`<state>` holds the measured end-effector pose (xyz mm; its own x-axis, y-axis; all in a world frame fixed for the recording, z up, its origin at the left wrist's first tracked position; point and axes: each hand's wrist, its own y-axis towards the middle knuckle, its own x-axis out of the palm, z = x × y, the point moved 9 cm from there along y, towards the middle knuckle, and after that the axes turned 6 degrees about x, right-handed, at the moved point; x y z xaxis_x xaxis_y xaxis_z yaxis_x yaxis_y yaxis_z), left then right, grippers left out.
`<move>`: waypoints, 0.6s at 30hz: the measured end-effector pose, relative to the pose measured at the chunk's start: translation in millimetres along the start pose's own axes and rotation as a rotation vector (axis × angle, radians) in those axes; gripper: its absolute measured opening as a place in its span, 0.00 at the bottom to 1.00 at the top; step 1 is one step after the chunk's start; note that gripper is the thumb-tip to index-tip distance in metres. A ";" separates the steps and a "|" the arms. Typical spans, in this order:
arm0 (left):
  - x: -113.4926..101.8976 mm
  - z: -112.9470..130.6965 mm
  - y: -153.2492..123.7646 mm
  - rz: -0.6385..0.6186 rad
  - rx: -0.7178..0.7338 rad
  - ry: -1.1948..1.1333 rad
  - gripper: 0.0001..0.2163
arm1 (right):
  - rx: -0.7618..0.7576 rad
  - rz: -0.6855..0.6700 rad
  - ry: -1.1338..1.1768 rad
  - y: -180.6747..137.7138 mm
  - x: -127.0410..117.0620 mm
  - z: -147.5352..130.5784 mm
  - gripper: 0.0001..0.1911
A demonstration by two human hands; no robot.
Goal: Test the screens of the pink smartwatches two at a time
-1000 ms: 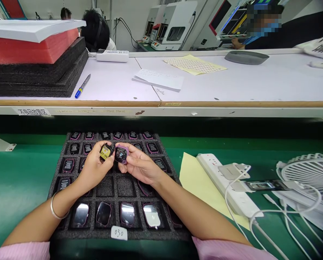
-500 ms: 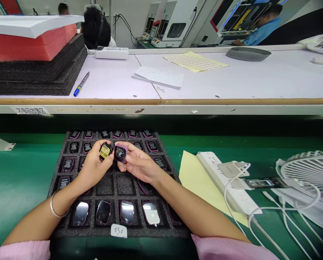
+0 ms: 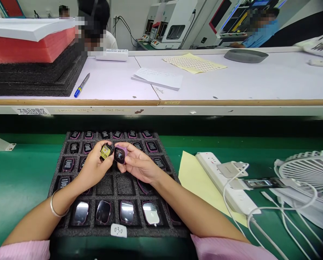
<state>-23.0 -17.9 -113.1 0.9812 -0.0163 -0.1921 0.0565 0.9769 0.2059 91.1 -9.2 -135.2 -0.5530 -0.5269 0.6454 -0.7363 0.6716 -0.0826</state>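
Note:
My left hand (image 3: pixel 97 164) is closed on a black smartwatch (image 3: pixel 106 151) whose lit yellow face reads 07:09. Close beside it, my right hand (image 3: pixel 140 164) grips a purple-cased smartwatch (image 3: pixel 120 154) with a dark, partly lit screen. Both watch faces are turned toward me, over the middle of a black foam tray (image 3: pixel 89 231). Several watch bodies sit in the tray's pockets. Those in the back rows show white text, while the front row, such as this dark-screened watch (image 3: pixel 103 212), is unlit. Two pockets under my hands hold nothing, and my forearms hide others.
On the right lie a yellow sheet (image 3: pixel 194 180), a white power strip (image 3: pixel 218 180) with tangled cables and a white fan (image 3: pixel 313 177). A raised shelf (image 3: pixel 110 83) carries stacked foam (image 3: pixel 34 77), a pen (image 3: pixel 81 85) and papers (image 3: pixel 157 78). People sit beyond it.
My hands and both watches stay almost in place. Behind the shelf, the nearest person's head has shifted. The view has moved very slightly.

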 end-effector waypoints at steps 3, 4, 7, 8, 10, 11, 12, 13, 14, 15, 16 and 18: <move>-3.2 -3.9 2.1 0.067 -0.075 -0.096 0.17 | -0.007 0.035 0.005 1.1 -2.6 -2.0 0.24; -3.2 -6.5 2.5 0.084 -0.120 -0.158 0.18 | -0.012 0.057 0.006 1.3 -4.3 -3.7 0.24; -1.0 -13.7 2.0 0.117 -0.258 -0.369 0.25 | -0.025 0.111 0.021 1.0 -8.8 -9.7 0.24; -0.7 -14.8 1.7 0.129 -0.288 -0.432 0.25 | -0.029 0.124 0.027 0.6 -10.1 -11.5 0.23; -0.6 -15.3 1.7 0.146 -0.321 -0.530 0.25 | -0.037 0.150 0.036 -0.4 -12.7 -14.6 0.22; -0.6 -15.1 1.8 0.150 -0.328 -0.565 0.24 | -0.043 0.164 0.036 -0.8 -14.2 -15.7 0.20; -0.1 -14.9 1.9 0.148 -0.334 -0.594 0.23 | -0.048 0.180 0.035 -1.2 -15.8 -16.4 0.19; 0.7 -14.8 1.8 0.142 -0.341 -0.615 0.22 | -0.051 0.196 0.034 -1.4 -17.4 -16.7 0.18; 1.4 -14.9 1.4 0.137 -0.351 -0.631 0.22 | -0.050 0.209 0.032 -1.4 -18.8 -16.4 0.17; 1.9 -15.1 0.9 0.134 -0.360 -0.638 0.22 | -0.046 0.221 0.028 -1.3 -20.0 -15.6 0.16; 2.3 -15.2 0.3 0.131 -0.367 -0.640 0.23 | -0.040 0.232 0.022 -1.2 -21.1 -14.7 0.16; 2.6 -14.5 -0.7 0.123 -0.370 -0.624 0.26 | -0.037 0.254 -0.004 -1.3 -23.3 -13.9 0.18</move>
<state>-23.2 -15.5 -127.7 0.9052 0.0876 0.4158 -0.0182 0.9856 -0.1680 110.4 9.5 -139.6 -0.7198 -0.3412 0.6045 -0.5592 0.8010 -0.2138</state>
